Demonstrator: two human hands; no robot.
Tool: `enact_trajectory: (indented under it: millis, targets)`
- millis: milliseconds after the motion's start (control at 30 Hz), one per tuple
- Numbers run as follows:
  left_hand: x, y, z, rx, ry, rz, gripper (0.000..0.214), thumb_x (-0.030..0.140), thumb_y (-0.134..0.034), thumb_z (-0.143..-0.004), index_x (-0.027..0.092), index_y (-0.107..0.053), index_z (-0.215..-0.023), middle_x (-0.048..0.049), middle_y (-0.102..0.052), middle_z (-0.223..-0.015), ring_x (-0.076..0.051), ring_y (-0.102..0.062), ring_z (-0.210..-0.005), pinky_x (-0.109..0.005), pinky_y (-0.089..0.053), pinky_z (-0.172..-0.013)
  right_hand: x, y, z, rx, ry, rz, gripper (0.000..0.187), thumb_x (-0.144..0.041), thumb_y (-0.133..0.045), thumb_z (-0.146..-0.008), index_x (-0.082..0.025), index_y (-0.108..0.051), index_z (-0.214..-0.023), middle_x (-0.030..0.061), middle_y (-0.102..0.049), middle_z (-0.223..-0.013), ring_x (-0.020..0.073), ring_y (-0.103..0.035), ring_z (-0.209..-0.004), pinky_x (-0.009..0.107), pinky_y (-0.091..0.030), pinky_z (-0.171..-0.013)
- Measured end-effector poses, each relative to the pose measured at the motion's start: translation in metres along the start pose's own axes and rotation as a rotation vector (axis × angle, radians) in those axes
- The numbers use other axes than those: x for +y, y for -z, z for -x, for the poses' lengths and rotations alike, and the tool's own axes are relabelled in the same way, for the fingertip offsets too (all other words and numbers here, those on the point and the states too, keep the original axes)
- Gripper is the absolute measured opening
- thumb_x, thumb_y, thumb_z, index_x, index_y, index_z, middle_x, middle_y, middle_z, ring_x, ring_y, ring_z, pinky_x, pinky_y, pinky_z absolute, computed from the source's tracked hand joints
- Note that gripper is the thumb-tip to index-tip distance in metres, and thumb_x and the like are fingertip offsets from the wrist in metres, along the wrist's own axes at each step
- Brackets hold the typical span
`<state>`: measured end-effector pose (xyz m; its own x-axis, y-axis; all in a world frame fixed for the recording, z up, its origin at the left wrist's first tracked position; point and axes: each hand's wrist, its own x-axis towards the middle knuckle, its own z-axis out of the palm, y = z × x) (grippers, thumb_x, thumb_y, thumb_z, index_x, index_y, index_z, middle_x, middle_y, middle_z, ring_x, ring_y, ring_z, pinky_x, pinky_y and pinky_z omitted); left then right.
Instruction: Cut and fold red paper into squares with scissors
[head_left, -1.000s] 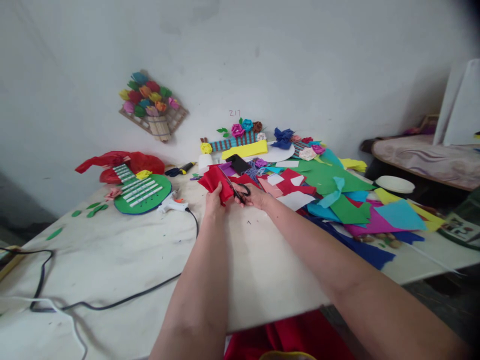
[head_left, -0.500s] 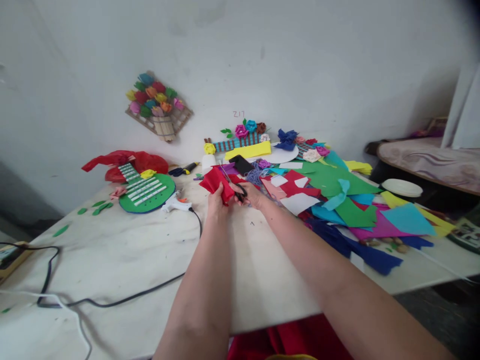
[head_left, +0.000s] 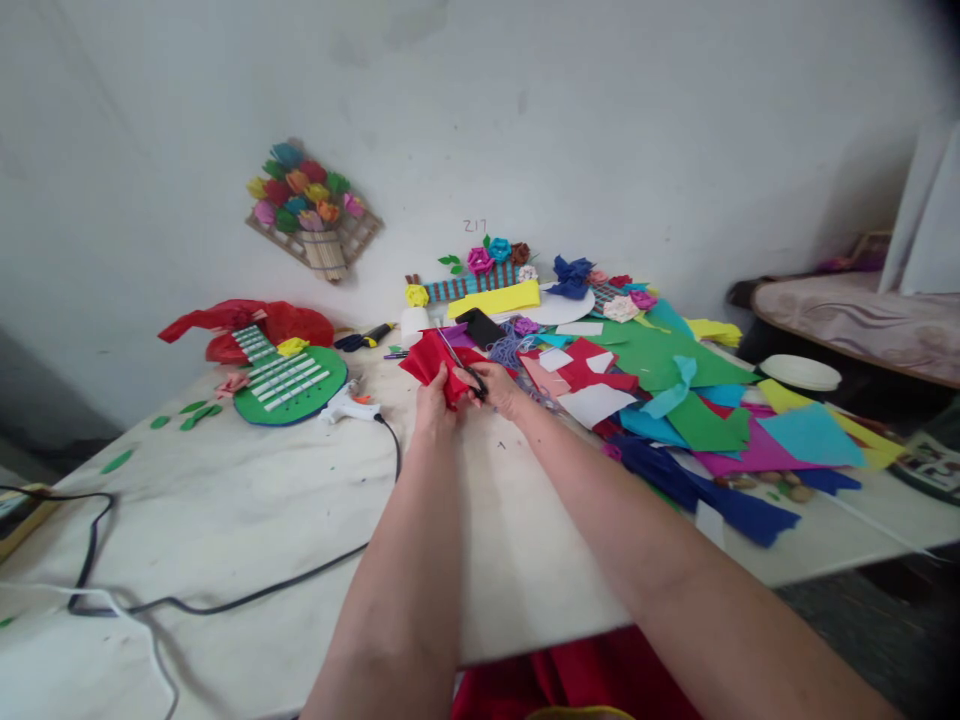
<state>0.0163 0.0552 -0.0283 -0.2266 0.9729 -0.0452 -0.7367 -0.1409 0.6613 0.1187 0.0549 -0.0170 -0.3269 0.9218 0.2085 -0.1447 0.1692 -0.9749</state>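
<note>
My left hand [head_left: 436,399] is closed on a piece of red crepe paper [head_left: 429,357] held just above the table. In my right hand [head_left: 495,388] is a pair of scissors [head_left: 475,381] with dark handles. The scissor blades point up and to the left, lying against the red paper. Whether the blades are apart is too small to tell. Behind the paper lie a black phone [head_left: 481,328] and a tangle of bluish yarn [head_left: 511,347].
Left of my hands sit a white glue gun [head_left: 349,405] with a black cord and a green guitar-shaped craft [head_left: 319,378]. Coloured paper sheets [head_left: 652,355] spread across the right side. A strip with paper flowers [head_left: 457,290] stands by the wall. A white bowl [head_left: 799,372] is at far right.
The scissors' handles have drawn a little closer together in my right hand. My left hand stays on the red paper, and the whole view has shifted slightly.
</note>
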Motion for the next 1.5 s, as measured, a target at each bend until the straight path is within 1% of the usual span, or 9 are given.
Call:
enact_trajectory:
  millis: [167, 400, 600, 767, 867, 967, 1033, 1267, 1500]
  targets:
    - [-0.002, 0.000, -0.002, 0.002, -0.015, 0.019, 0.003, 0.013, -0.058, -0.076, 0.011, -0.056, -0.078, -0.0017, -0.060, -0.058, -0.012, -0.058, -0.044, -0.021, -0.049, -0.043, -0.004, -0.001, 0.003, 0.021, 0.000, 0.023, 0.030, -0.040, -0.069, -0.061, -0.016, -0.052, -0.057, -0.0063, -0.044, -0.044, 0.0037, -0.035, -0.035, 0.016, -0.025, -0.033]
    - [-0.005, 0.001, -0.004, -0.002, -0.039, 0.026, 0.004, 0.013, -0.060, -0.074, 0.011, -0.056, -0.075, -0.0016, -0.060, -0.057, -0.011, -0.057, -0.043, -0.020, -0.049, -0.046, -0.003, 0.001, 0.002, 0.023, 0.028, 0.019, 0.027, -0.039, -0.071, -0.060, -0.015, -0.058, -0.066, -0.0061, -0.046, -0.046, 0.0033, -0.035, -0.035, 0.016, -0.024, -0.033]
    - [-0.003, -0.001, 0.000, 0.016, -0.020, 0.040, 0.007, 0.013, -0.062, -0.072, 0.011, -0.056, -0.075, -0.0010, -0.059, -0.055, -0.010, -0.056, -0.042, -0.018, -0.046, -0.043, -0.006, 0.001, 0.004, 0.056, 0.039, 0.071, 0.029, -0.039, -0.072, -0.058, -0.014, -0.061, -0.069, -0.0067, -0.045, -0.046, 0.0033, -0.034, -0.035, 0.017, -0.025, -0.034]
    - [-0.004, -0.001, -0.001, 0.015, -0.058, 0.071, 0.005, 0.010, -0.060, -0.072, 0.010, -0.058, -0.077, -0.0024, -0.062, -0.061, -0.010, -0.059, -0.049, -0.019, -0.049, -0.049, 0.000, 0.002, 0.000, 0.070, 0.083, 0.142, 0.027, -0.037, -0.070, -0.059, -0.015, -0.064, -0.074, -0.0066, -0.046, -0.048, 0.0046, -0.035, -0.038, 0.018, -0.027, -0.036]
    - [-0.004, -0.001, -0.003, 0.018, -0.079, 0.083, 0.005, 0.008, -0.059, -0.072, 0.010, -0.059, -0.076, -0.0032, -0.064, -0.063, -0.011, -0.060, -0.052, -0.020, -0.050, -0.053, 0.008, 0.004, -0.007, 0.090, 0.142, 0.238, 0.025, -0.037, -0.067, -0.062, -0.015, -0.066, -0.075, -0.0044, -0.052, -0.053, 0.0070, -0.043, -0.045, 0.019, -0.034, -0.042]
    - [-0.005, 0.000, -0.004, 0.016, -0.079, 0.072, 0.004, 0.009, -0.060, -0.072, 0.011, -0.059, -0.076, -0.0031, -0.064, -0.064, -0.010, -0.060, -0.053, -0.019, -0.049, -0.053, 0.014, 0.007, -0.013, 0.107, 0.205, 0.328, 0.022, -0.034, -0.067, -0.064, -0.016, -0.067, -0.077, -0.0006, -0.061, -0.065, 0.0116, -0.054, -0.060, 0.022, -0.042, -0.054]
    - [-0.004, 0.000, -0.003, 0.014, -0.070, 0.064, 0.004, 0.010, -0.060, -0.072, 0.011, -0.059, -0.076, -0.0030, -0.064, -0.065, -0.010, -0.060, -0.053, -0.019, -0.049, -0.053, 0.018, 0.009, -0.017, 0.114, 0.228, 0.369, 0.021, -0.033, -0.067, -0.064, -0.017, -0.068, -0.079, 0.0009, -0.064, -0.070, 0.0139, -0.058, -0.068, 0.024, -0.045, -0.060]
    - [-0.002, -0.002, 0.000, 0.026, -0.056, 0.053, 0.004, 0.008, -0.057, -0.074, 0.011, -0.058, -0.077, -0.0016, -0.062, -0.061, -0.009, -0.058, -0.048, -0.020, -0.049, -0.052, 0.026, 0.014, -0.021, 0.158, 0.258, 0.470, 0.019, -0.029, -0.068, -0.065, -0.021, -0.068, -0.082, 0.0022, -0.067, -0.077, 0.0177, -0.061, -0.075, 0.028, -0.048, -0.065]
    - [-0.003, -0.002, -0.001, 0.022, -0.056, 0.052, 0.004, 0.009, -0.057, -0.076, 0.010, -0.058, -0.079, -0.0020, -0.062, -0.061, -0.009, -0.057, -0.047, -0.020, -0.049, -0.052, 0.029, 0.016, -0.023, 0.174, 0.259, 0.511, 0.021, -0.028, -0.068, -0.065, -0.020, -0.068, -0.085, 0.0028, -0.069, -0.079, 0.0175, -0.062, -0.074, 0.029, -0.049, -0.067]
